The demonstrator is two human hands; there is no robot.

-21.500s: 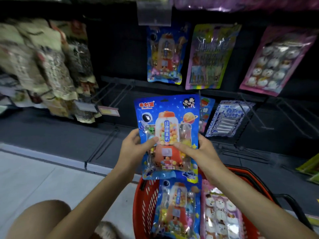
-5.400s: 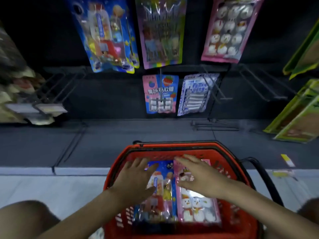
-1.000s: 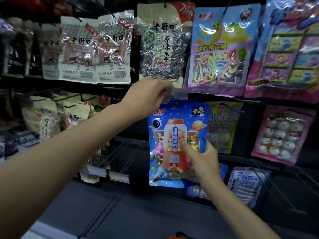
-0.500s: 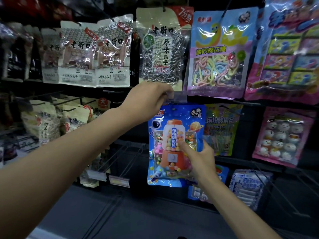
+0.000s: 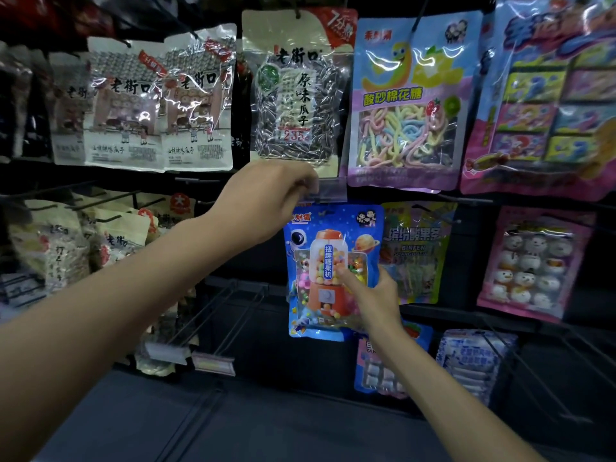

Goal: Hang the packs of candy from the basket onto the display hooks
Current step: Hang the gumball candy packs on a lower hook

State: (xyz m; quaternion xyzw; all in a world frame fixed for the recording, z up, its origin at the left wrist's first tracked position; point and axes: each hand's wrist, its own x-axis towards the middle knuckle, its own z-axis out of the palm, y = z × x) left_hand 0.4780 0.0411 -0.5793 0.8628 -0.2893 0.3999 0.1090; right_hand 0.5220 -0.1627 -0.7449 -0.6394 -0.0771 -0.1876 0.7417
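We log, centre frame: right hand (image 5: 375, 296) gripping the blue candy pack (image 5: 320, 261) by its lower right edge. Left hand (image 5: 266, 198), fingers curled, seemingly pinching the clear tag holder (image 5: 330, 194) just above the pack. Behind, upper centre: sunflower seed bag (image 5: 296, 95).

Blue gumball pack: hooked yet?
Cannot tell. The right hand grips the blue gumball pack, the left hand pinches the clear tag holder above it; its hook and hole are hidden.

Left arm extended forward, left hand (image 5: 266, 199) raised, fingers pinching a clear tag holder (image 5: 330, 194). Right arm lower, right hand (image 5: 372, 292) gripping the gumball candy pack (image 5: 325, 248), thumb on its front.
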